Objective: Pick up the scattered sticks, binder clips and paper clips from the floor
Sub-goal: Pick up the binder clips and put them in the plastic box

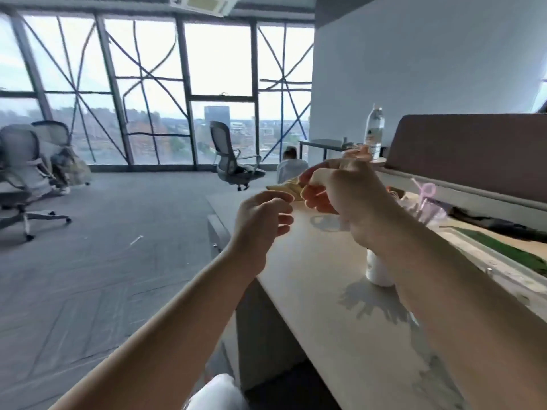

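Both my hands are raised over the pale desk (pixel 340 315). My right hand (pixel 343 190) has its fingers curled and pinches what looks like a thin pale stick (pixel 319 192); the image is blurred there. My left hand (pixel 263 220) hovers just left of it with fingers loosely curled and nothing visible in them. One light stick (pixel 136 240) lies on the grey carpet to the left. A clear cup (pixel 426 211) with pink sticks stands on the desk behind my right wrist.
A white container (pixel 379 270) stands on the desk, partly hidden by my right forearm. A water bottle (pixel 375 131) and a brown partition (pixel 473 152) are further back. A yellowish object (pixel 284 187) lies at the desk's far end. Office chairs (pixel 233 155) stand on the carpet.
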Demonstrator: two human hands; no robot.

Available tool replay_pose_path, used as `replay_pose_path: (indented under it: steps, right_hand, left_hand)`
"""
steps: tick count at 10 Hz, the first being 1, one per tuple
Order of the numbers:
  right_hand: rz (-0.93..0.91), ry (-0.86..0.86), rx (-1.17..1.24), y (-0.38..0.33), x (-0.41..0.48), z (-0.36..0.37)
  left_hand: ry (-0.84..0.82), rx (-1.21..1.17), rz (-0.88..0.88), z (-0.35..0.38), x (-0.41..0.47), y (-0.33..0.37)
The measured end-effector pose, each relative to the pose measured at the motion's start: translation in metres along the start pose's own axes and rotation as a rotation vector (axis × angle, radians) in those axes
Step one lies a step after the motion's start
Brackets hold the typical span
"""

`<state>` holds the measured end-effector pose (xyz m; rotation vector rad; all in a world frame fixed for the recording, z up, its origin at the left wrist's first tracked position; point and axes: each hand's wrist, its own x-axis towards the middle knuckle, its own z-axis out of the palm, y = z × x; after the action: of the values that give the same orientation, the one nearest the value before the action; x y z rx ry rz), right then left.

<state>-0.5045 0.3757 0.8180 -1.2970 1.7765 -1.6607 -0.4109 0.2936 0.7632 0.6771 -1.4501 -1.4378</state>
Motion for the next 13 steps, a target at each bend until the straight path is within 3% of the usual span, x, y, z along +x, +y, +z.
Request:
replay_pose_path:
  steps: [1, 3, 6, 9, 10, 11, 12, 13]
  right_hand:
    - [0.112, -0.203, -0.029, 0.003, 0.006, 0.073]
    - [0.173, -0.429, -0.129, 0.042, -0.018, 0.183]
    - [0.372, -0.718, -0.304, 0.156, -0.039, 0.335]
    - [0.726, -1.078, -0.648, 0.368, -0.071, 0.526]
    - [0.698, -1.155, -0.892, 0.446, -0.088, 0.596]
    - [0.562, -1.207, -0.983, 0.508, -0.093, 0.655]
    - [0.521, -1.126, -0.936, 0.566, -0.101, 0.705]
    - [0.477, -0.880, -0.861, 0.621, -0.112, 0.741]
  left_hand:
    - [0.184, 0.117, 0.001, -0.079, -0.016, 0.008]
    - [0.465, 0.239, -0.064, -0.210, -0.067, 0.013]
    - [0.672, 0.287, -0.285, -0.335, -0.089, -0.058]
    - [1.005, 0.220, -0.785, -0.532, -0.111, -0.272]
    - [1.067, 0.237, -0.946, -0.600, -0.125, -0.356]
    - [1.096, 0.359, -1.056, -0.668, -0.148, -0.445]
    - [0.976, 0.611, -1.236, -0.716, -0.175, -0.521]
    - [0.886, 0.776, -1.267, -0.749, -0.197, -0.576]
